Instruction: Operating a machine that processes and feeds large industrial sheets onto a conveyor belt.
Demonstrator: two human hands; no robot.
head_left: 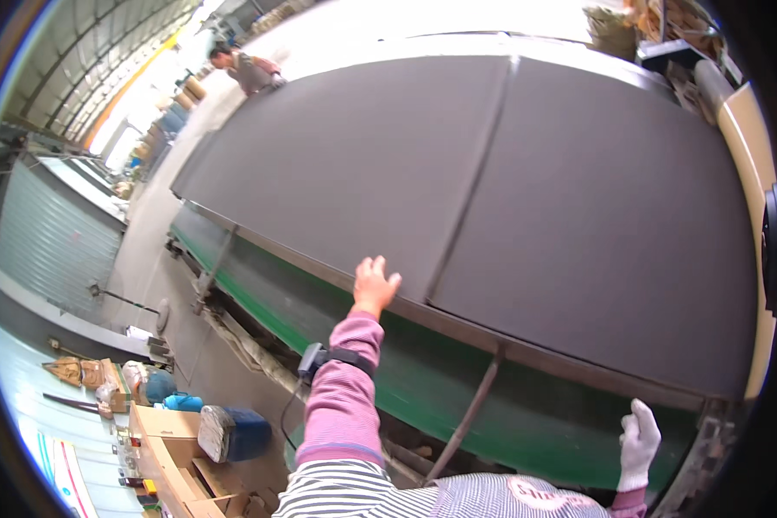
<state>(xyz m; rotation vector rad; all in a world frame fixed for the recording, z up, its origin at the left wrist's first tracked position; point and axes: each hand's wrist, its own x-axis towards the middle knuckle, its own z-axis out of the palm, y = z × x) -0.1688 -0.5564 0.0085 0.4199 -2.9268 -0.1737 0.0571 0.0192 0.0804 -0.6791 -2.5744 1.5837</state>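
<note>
A large dark grey sheet point(345, 155) lies flat on a long metal-framed table, beside a second dark grey sheet point(596, 216) on the right. A narrow seam with a ridge-like edge runs between the two. My left hand point(374, 285), bare, reaches to the near edge of the left sheet with its fingers apart and nothing in it; whether the fingertips press on the surface is hard to tell. Low at the right, my right hand point(639, 436) in a white glove hangs near the table's front edge, fingers loosely extended, holding nothing visible.
Below the sheets runs a green surface point(527, 432) behind slanted metal struts point(466, 414). A cream-coloured roller or rail point(751, 173) borders the right end. Another person point(249, 71) leans at the table's far left end. Cardboard boxes point(166, 423) and a blue container point(233, 434) stand lower left.
</note>
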